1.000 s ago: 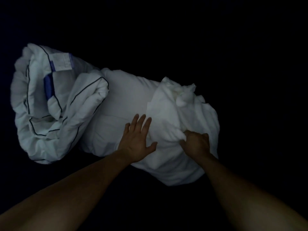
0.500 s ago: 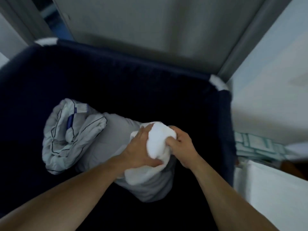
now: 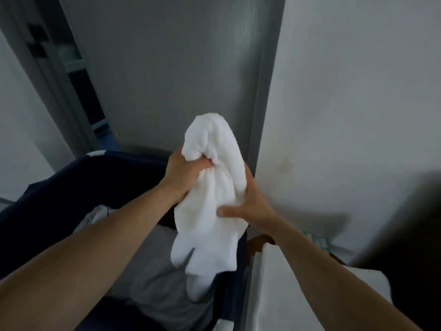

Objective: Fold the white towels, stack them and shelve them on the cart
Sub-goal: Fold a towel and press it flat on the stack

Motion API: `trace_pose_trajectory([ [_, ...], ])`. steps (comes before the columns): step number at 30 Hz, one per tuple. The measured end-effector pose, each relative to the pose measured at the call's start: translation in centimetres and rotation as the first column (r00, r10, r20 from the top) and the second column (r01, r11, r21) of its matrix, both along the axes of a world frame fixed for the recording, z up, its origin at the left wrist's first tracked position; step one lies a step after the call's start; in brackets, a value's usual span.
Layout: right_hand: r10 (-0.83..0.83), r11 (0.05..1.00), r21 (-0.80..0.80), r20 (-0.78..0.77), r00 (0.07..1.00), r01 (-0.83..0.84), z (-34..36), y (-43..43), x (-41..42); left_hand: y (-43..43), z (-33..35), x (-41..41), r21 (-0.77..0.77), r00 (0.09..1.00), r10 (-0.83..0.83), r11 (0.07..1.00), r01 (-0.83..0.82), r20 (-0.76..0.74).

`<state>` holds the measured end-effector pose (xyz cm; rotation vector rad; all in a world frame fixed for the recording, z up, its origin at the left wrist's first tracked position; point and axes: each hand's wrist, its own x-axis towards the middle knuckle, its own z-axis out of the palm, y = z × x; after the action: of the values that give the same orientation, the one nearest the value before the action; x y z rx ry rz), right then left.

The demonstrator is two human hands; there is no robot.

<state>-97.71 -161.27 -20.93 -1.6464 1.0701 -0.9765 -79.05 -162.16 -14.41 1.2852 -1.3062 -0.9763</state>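
We hold the towel [image 3: 214, 199] up in front of us, over the laundry bin [image 3: 59, 194]. Our left hand [image 3: 183, 174] grips it on the left, near the top. Our right hand [image 3: 248, 204] holds it on the right, a bit lower. Bedding [image 3: 152, 302] lies in the bin below. The door [image 3: 179, 68] stands behind the bin, and the wall [image 3: 358, 103] is to the right.

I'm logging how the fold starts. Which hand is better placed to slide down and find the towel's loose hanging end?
Probably the right hand: it holds the white towel lower, at its middle, nearer the hanging end. The left hand grips the bunched top and can anchor it.
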Motion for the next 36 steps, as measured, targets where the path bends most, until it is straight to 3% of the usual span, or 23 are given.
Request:
trace_pose_trajectory([
  [4,-0.073,0.993,0.094,0.002,0.997,0.073,0.7,3.1,-2.4,2.0,5.3,-3.8,-0.029,0.989,0.017,0.999,-0.022,-0.147],
  [9,-0.396,0.918,0.033,0.102,0.913,0.395,5.3,5.3,-4.3,3.7,7.8,-7.1,-0.004,0.951,-0.006,1.0,0.005,-0.31],
  [13,-0.607,0.786,-0.157,-0.016,0.795,0.598,10.3,6.6,-6.9,3.7,10.6,-8.4,-0.046,0.888,-0.09,0.996,0.078,-0.451],
  [19,-0.813,0.57,-0.434,-0.175,0.556,0.698,17.2,10.0,-10.0,3.3,15.1,-10.8,-0.211,0.781,-0.389,0.921,0.327,-0.488],
  [25,-0.877,0.48,-0.479,-0.257,0.406,0.735,12.5,13.2,-13.3,4.5,13.5,-14.0,-0.186,0.756,-0.566,0.824,0.536,-0.329],
  [27,-0.784,0.606,-0.33,-0.403,0.472,0.724,8.2,14.3,-15.0,5.1,10.3,-15.1,-0.145,0.752,-0.641,0.768,0.624,-0.155],
  [29,-0.46,0.821,-0.051,-0.648,0.607,0.568,3.8,15.2,-17.5,5.9,5.7,-16.2,-0.096,0.721,-0.668,0.718,0.69,0.186],
  [30,-0.242,0.864,0.131,-0.739,0.628,0.487,1.9,15.8,-18.7,6.5,3.0,-16.7,-0.038,0.629,-0.658,0.678,0.734,0.413],
  [32,0.025,0.841,0.326,-0.82,0.571,0.431,-0.7,17.0,-21.1,8.2,-3.0,-17.6,0.124,0.324,-0.606,0.579,0.806,0.726],
  [34,0.002,0.821,0.294,-0.859,0.512,0.489,-2.1,17.6,-23.5,10.1,-8.2,-18.4,0.238,0.087,-0.564,0.476,0.847,0.821],
  [36,-0.094,0.8,0.266,-0.829,0.551,0.538,-3.0,17.3,-25.1,11.5,-12.2,-19.0,0.33,-0.077,-0.551,0.376,0.866,0.831],
])
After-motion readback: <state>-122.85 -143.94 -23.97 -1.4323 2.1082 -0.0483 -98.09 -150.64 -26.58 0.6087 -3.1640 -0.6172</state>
